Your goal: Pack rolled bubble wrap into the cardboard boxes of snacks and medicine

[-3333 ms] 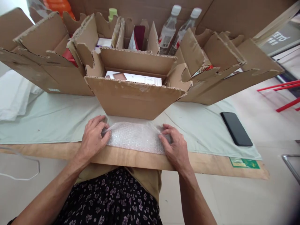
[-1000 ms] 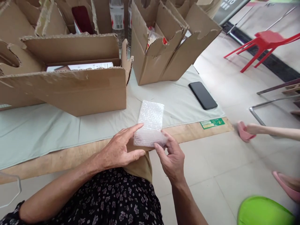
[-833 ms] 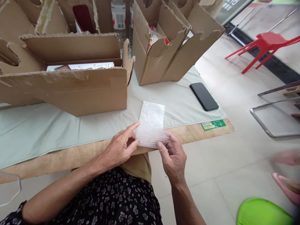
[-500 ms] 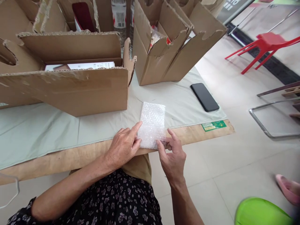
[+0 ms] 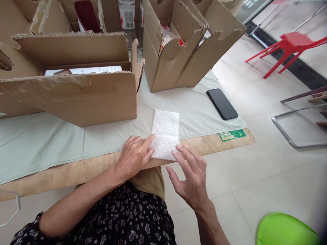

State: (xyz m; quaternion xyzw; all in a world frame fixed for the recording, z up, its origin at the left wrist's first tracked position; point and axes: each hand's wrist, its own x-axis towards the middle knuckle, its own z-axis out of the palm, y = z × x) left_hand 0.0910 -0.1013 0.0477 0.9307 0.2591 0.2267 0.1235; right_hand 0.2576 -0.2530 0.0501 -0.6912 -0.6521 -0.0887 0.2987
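Observation:
A small clear bubble-wrap piece (image 5: 166, 134), folded flat like a pouch, lies on the front edge of the table with a crease across its middle. My left hand (image 5: 135, 154) holds its left edge, index finger and thumb on the plastic and the other fingers curled. At the lower right corner is my right hand (image 5: 190, 172), open, thumb spread away and fingertips touching or just over the wrap's edge. Whether anything lies inside the wrap I cannot tell.
Cut-open cardboard boxes (image 5: 109, 98) stand along the back, one with a white printed box (image 5: 102, 69) inside. A black phone (image 5: 222, 103) lies to the right on the pale cloth (image 5: 107, 134). Beyond are a red chair (image 5: 296, 42) and a green stool (image 5: 283, 229) on the floor.
My right hand has let go of the wrap's lower right corner; its thumb has come off and moved down, fingers straightening. The wrap now lies flatter. My left hand stays at the left edge.

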